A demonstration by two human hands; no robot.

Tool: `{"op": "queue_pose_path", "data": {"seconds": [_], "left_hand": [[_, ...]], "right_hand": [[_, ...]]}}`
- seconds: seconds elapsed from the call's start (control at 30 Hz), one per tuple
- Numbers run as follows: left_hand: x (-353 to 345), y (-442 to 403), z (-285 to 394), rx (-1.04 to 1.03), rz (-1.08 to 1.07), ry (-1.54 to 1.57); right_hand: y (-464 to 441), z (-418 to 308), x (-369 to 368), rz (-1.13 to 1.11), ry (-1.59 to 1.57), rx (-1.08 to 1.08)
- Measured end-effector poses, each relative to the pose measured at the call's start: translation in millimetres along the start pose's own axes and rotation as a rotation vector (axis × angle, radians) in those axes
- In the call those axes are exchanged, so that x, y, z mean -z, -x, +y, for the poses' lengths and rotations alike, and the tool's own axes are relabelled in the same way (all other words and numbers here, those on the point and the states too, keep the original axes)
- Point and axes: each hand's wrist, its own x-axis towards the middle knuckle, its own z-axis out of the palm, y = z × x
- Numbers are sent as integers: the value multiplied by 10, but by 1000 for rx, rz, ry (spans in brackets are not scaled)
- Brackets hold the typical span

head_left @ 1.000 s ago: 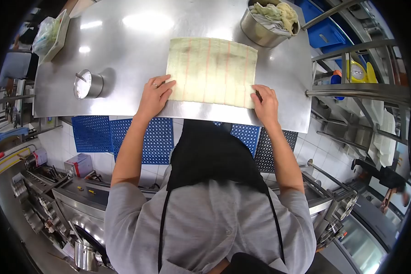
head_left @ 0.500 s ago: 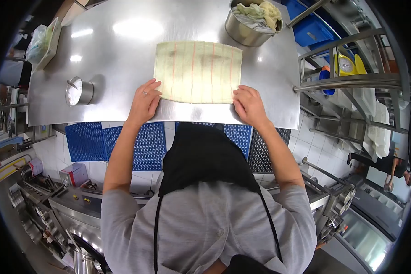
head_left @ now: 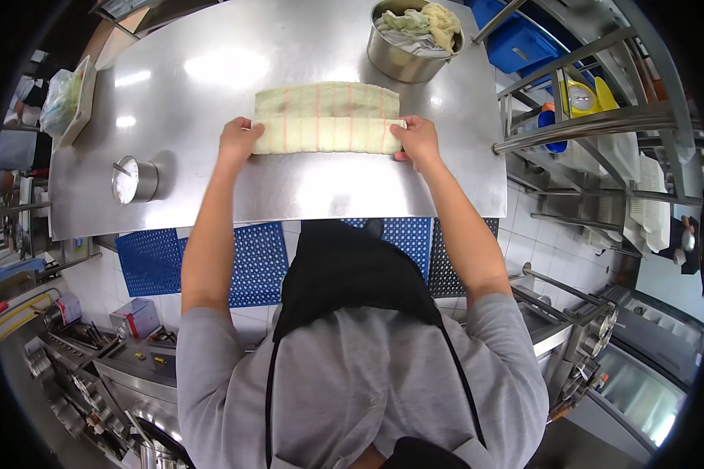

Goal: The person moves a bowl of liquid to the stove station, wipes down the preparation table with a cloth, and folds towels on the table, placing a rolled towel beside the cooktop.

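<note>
Head view. Striped cloth (head_left: 327, 117), one: on the steel table (head_left: 305, 187), between both hands; nearly flat half a second ago, its near part is now doubled over the far part, so the fold is partly made. Left hand (head_left: 241, 142): pinching one end. Right hand (head_left: 418, 142): pinching the other. Metal pot (head_left: 403, 62) holding crumpled cloths (head_left: 440, 27): beyond, apart.

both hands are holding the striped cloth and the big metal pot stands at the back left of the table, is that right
One slip: the big metal pot stands at the back right of the table, as the head view shows. The left hand and right hand are indeed holding the striped cloth.
</note>
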Motion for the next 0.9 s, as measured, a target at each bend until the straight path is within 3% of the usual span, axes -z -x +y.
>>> {"op": "queue_pose_path", "data": {"seconds": [0.07, 0.13, 0.23, 0.43, 0.53, 0.63, 0.67, 0.73, 0.77, 0.8, 0.83, 0.87, 0.9], "left_hand": [[-98, 129, 41, -187, 190, -226], [-124, 325, 115, -247, 194, -316], [-99, 634, 108, -263, 131, -280], [-65, 893, 29, -224, 94, 21], [-39, 743, -64, -183, 17, 72], [-6, 712, -82, -139, -38, 40], [26, 717, -85, -118, -45, 13], [41, 852, 147, -249, 154, -160], [40, 894, 217, -316, 246, -245], [-21, 799, 167, -309, 155, -178], [-150, 717, 184, -433, 175, -271], [-326, 651, 232, -561, 189, -363], [-440, 586, 287, -695, 216, -452]], "right_hand": [[-37, 88, -59, 103, 203, 172], [-72, 202, 5, 196, 471, 398], [131, 354, 167, 201, 542, 400], [555, 508, 207, 177, 132, 175], [489, 551, 189, 198, 255, 205], [500, 593, 191, 151, 156, 225], [525, 578, 196, 152, 275, 225], [691, 300, 213, 156, 516, 236], [654, 303, 155, 233, 542, 434], [594, 319, 90, 315, 567, 630], [563, 335, 30, 397, 590, 819], [520, 327, -50, 205, 612, 762], [450, 358, -140, 224, 768, 797]]}}
